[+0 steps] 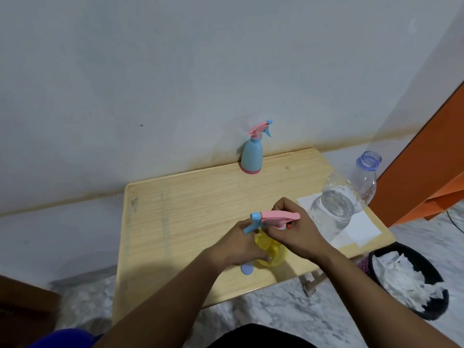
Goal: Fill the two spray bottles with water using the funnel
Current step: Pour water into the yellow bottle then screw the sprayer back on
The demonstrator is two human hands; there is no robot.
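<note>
Wood table [175, 209], yellow spray bottle [272, 252] w/ pink-blue head, both hands gripping

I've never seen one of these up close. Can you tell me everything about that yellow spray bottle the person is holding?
The yellow spray bottle looks like translucent plastic and stands upright near the front edge of the wooden table. Its spray head is pink with a blue nozzle and trigger, pointing left. The left hand grips the body; the right hand grips the head at the neck. Whether it holds water cannot be told.
</note>
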